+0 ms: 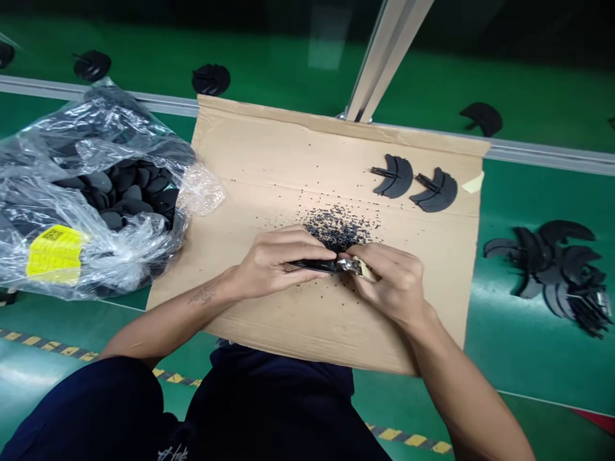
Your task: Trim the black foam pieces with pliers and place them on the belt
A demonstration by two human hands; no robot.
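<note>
My left hand [281, 261] is closed around a flat black plastic part [314, 264], which points to the right between thumb and fingers. In my right hand [391, 275] is a small silver clipper [350, 264] with a cream wrapping, its metal end against the part's right end. The fingers cover much of both things. Just beyond my hands lies a pile of tiny black plastic bits [339, 225], scattered over a brown cardboard sheet [269, 153]. Two curved black parts with stems, a left one [398, 176] and a right one [438, 190], rest at the cardboard's far right.
To the left, a clear plastic bag [144, 144] with a yellow label [55, 254] holds many black pieces [127, 186]. A heap of black parts [552, 262] lies on the green surface at right. Behind the cardboard stand a metal post [379, 70] and reflective glass panels [278, 57].
</note>
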